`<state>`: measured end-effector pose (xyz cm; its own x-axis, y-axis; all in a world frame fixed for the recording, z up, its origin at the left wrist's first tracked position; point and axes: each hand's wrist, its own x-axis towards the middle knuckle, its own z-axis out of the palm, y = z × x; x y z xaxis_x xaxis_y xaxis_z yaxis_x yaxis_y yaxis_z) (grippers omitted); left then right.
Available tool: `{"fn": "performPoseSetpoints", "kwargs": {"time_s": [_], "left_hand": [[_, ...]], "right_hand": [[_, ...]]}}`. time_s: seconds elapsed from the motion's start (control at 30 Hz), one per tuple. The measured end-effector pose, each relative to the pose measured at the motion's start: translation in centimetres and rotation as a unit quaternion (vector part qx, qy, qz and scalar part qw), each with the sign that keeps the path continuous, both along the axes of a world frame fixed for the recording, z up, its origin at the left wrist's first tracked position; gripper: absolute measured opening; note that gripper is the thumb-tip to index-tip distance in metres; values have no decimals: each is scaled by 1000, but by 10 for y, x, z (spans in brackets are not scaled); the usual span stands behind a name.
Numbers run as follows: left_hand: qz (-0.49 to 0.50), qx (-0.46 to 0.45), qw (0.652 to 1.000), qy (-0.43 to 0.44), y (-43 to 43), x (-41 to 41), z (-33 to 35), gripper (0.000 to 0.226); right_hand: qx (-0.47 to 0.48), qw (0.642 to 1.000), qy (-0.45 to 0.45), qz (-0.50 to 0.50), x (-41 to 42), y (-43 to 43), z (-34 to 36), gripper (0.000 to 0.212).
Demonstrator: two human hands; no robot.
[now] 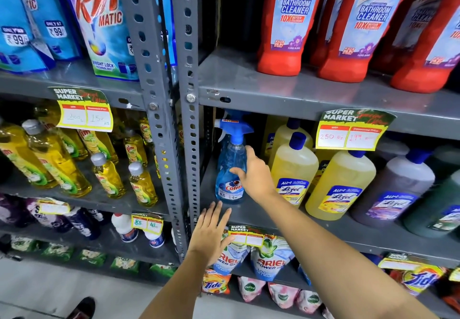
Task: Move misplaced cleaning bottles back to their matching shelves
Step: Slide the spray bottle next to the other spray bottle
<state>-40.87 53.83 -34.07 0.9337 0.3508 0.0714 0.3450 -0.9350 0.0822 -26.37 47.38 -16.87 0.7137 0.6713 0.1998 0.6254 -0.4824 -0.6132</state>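
Note:
A blue Colin spray bottle [230, 166] with a blue trigger head stands upright at the left end of the middle right shelf [286, 221], next to yellow Lizol bottles [293, 169]. My right hand [256, 176] touches the spray bottle's right side, thumb across its front, fingers partly behind it. My left hand [211, 231] hovers flat with fingers apart below the bottle, over the shelf's front edge. It holds nothing.
Red Harpil bottles [293, 22] line the shelf above. Yellow Vim bottles [107, 176] fill the left rack behind a grey perforated upright [169, 129]. Rin pouches [99, 19] sit top left, Ariel and Tide packs [268, 261] below. Price tags [348, 134] hang from shelf edges.

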Motion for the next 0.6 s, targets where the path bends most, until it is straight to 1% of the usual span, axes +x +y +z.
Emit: {"fn": "performPoseSetpoints", "kwargs": {"time_s": [0.4, 0.6], "left_hand": [[-2, -11, 1000, 14, 0, -1, 5, 72], [0, -24, 999, 25, -1, -3, 11, 71]], "right_hand": [[-2, 1000, -6, -21, -5, 1, 2, 58], [-11, 1000, -20, -21, -10, -1, 1, 62]]}}
